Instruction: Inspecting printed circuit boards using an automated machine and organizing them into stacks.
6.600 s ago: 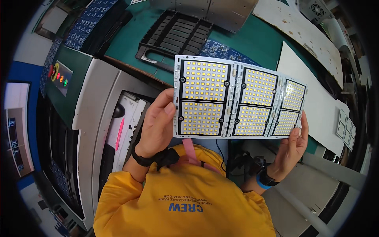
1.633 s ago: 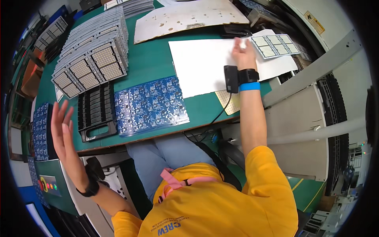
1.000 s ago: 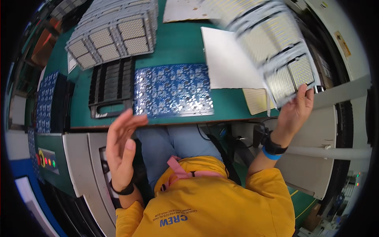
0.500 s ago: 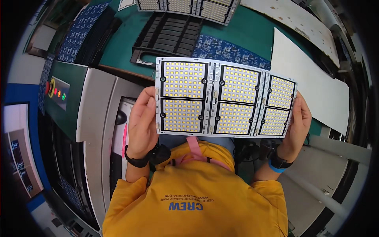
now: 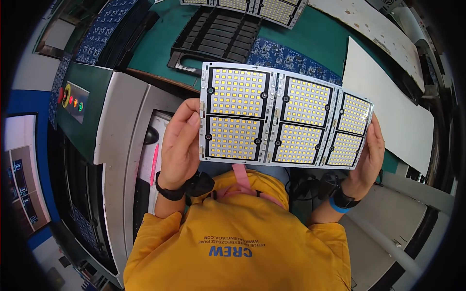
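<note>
Between my two hands I hold up a white LED circuit board panel (image 5: 272, 121), its face covered with yellow square LEDs in black-framed blocks. My left hand (image 5: 182, 143) grips the panel's left edge, fingers curled behind and thumb at the side. On the right edge, my right hand (image 5: 370, 153) is closed in the same way, with some fingertips hidden behind the board. The panel is tilted, its left end looking larger in the picture. Beyond its top edge lie a black slotted tray (image 5: 216, 36) and blue circuit boards (image 5: 291, 59).
More LED panels (image 5: 276, 10) lie at the far edge of the green table (image 5: 315, 36). White sheets (image 5: 388, 97) cover its right side. On the left are a machine with lit buttons (image 5: 75, 102), stacked blue boards (image 5: 104, 34), a pink pen (image 5: 154, 165) and a screen (image 5: 24, 169).
The panel and both hands have shifted slightly right in the picture. The table and background have shifted too, so the view has turned a little. My grip is unchanged.
</note>
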Demonstrator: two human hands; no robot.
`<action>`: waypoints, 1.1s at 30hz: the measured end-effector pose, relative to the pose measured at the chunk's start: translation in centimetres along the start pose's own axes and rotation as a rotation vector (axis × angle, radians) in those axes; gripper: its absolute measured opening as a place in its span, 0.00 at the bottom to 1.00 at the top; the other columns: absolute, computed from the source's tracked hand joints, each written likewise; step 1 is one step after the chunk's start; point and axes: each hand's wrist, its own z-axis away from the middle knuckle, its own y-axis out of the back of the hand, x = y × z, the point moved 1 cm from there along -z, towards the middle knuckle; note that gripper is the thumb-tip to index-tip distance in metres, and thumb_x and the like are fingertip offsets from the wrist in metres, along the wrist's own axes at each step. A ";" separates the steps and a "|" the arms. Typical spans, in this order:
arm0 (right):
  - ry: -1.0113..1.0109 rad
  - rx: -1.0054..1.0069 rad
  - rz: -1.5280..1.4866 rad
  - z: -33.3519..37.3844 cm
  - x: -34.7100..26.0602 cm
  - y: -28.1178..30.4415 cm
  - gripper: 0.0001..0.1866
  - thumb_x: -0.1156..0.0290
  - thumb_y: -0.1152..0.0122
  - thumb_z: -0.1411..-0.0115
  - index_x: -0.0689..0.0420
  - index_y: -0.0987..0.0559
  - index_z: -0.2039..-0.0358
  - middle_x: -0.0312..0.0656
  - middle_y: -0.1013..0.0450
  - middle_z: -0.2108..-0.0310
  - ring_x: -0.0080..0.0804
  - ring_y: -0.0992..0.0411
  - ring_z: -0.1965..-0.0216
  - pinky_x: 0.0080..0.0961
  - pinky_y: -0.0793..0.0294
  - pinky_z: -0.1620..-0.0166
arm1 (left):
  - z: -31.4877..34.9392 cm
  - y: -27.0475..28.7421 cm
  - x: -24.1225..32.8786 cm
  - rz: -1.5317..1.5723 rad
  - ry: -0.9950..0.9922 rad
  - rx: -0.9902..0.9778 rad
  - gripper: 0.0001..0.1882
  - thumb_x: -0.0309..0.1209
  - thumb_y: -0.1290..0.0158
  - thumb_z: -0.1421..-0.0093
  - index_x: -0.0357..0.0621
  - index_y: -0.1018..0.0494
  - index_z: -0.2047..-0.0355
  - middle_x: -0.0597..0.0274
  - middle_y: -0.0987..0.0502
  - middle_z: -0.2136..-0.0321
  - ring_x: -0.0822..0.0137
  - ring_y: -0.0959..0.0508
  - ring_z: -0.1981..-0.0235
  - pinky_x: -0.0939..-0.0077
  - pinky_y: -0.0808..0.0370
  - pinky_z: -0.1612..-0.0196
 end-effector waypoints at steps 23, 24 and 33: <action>0.002 -0.108 -0.199 0.2 0.1 -0.4 0.22 0.70 0.53 0.37 0.65 0.37 0.44 0.47 0.31 0.52 0.28 0.30 0.53 0.22 0.31 0.51 | -0.8 0.5 -0.9 -0.051 -0.010 0.112 0.13 0.31 0.63 0.35 0.36 0.39 0.55 0.61 0.27 0.62 0.77 0.26 0.62 0.84 0.29 0.59; 0.004 -0.109 -0.181 0.2 0.1 -0.6 0.22 0.70 0.52 0.38 0.65 0.37 0.45 0.47 0.31 0.52 0.28 0.30 0.53 0.22 0.31 0.51 | -0.9 0.5 -0.9 -0.049 -0.005 0.104 0.13 0.31 0.63 0.35 0.36 0.39 0.55 0.61 0.27 0.62 0.77 0.26 0.62 0.84 0.29 0.59; 0.010 -0.105 -0.175 0.3 -0.2 -1.4 0.27 0.70 0.48 0.40 0.62 0.42 0.43 0.47 0.28 0.57 0.27 0.27 0.58 0.21 0.28 0.55 | -1.2 1.0 -1.2 -0.017 -0.006 0.096 0.14 0.31 0.64 0.34 0.34 0.40 0.54 0.59 0.27 0.62 0.76 0.26 0.60 0.82 0.28 0.57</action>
